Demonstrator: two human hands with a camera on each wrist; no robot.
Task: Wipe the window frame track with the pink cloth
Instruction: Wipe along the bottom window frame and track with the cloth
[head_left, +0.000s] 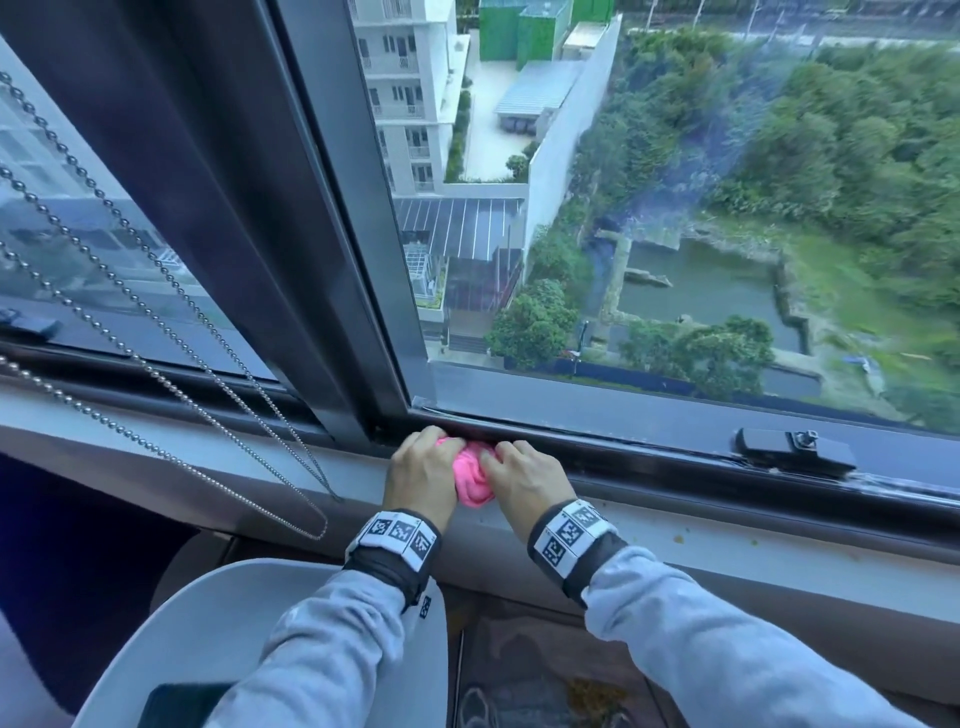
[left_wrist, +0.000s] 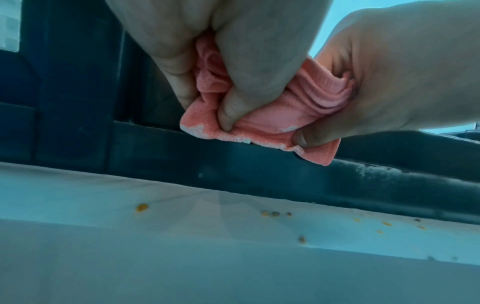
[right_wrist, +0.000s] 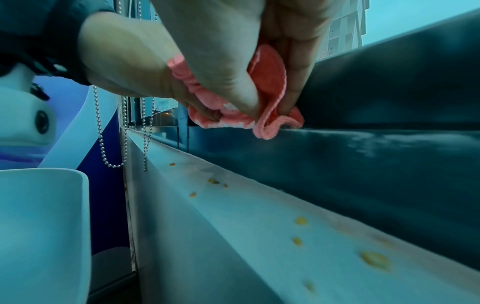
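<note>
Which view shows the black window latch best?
The head view: the latch lies whole on the lower frame, right of both hands on the pink cloth. The left wrist view catches at most a dark sliver at its right edge; the right wrist view shows none.

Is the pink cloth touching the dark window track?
Touching. In the left wrist view the pink cloth, pinched by the left hand and right hand, presses its lower edge on the window frame track with no gap.

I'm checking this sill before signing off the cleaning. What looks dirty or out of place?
Small yellow crumbs lie scattered along the pale sill below the dark track. A whitish dusty smear marks the track to the right of the pink cloth.
</note>
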